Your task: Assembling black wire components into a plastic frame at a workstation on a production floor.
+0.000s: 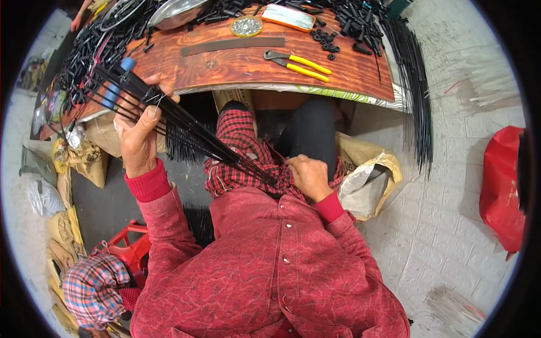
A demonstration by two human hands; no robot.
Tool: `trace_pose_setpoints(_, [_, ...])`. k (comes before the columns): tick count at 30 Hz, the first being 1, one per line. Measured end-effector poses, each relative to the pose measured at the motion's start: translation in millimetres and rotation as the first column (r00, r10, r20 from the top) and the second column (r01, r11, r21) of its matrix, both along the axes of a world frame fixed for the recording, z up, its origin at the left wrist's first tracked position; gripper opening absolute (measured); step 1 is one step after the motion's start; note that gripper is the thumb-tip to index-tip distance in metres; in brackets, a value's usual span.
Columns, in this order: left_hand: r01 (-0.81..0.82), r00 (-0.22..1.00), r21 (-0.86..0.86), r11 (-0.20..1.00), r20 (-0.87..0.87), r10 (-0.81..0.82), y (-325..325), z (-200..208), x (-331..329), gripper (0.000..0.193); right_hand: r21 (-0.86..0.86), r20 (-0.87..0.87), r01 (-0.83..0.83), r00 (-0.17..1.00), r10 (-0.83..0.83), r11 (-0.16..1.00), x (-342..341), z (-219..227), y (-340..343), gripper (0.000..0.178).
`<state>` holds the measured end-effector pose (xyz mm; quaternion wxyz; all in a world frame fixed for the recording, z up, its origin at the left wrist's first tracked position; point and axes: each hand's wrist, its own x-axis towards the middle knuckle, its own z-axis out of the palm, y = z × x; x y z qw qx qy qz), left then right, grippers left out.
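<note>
My left hand is closed round a folded umbrella frame, a bundle of thin black ribs. The frame slants from the table's left front edge down to my lap, with its far ends fanned out beyond my fingers. A fine wire or thread shows near my thumb. In my lap the near ends lie on a red and black checked cloth. My right hand rests on that cloth, right of the rib ends, with fingers curled. Whatever it may hold is hidden.
On the wooden table lie yellow-handled cutting pliers, a flat brown strip, a round tin of small metal pieces, a white tray and heaped black parts. Black rods overhang its right end. A paper sack stands below.
</note>
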<state>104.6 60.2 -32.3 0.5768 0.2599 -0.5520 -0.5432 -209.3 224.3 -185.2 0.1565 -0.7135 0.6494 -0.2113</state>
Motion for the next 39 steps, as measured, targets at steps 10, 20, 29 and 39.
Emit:
trace_pose_setpoints(10, [0.002,1.0,-0.019,1.0,0.029,-0.001,6.6,18.5,-28.9,0.064,0.021,0.114,-0.065,0.992,0.062,0.998,4.4,-15.1,27.7,0.012])
trace_pose_setpoints(20, [0.011,0.988,-0.064,0.998,0.158,0.0,45.2,49.4,-73.7,0.053,0.293,0.272,-0.206,0.954,0.125,0.934,-1.1,-64.5,20.2,0.024])
trace_pose_setpoints(29, [-0.041,0.975,-0.087,0.995,0.216,0.059,68.2,63.7,-75.2,0.049,0.351,0.37,-0.315,0.912,0.178,0.882,3.5,-75.1,-1.8,0.023])
trace_pose_setpoints(39, [-0.06,0.982,-0.071,0.996,0.177,0.072,75.2,61.7,-61.3,0.069,0.317,0.393,-0.316,0.902,0.18,0.894,1.4,-74.7,-1.0,0.025])
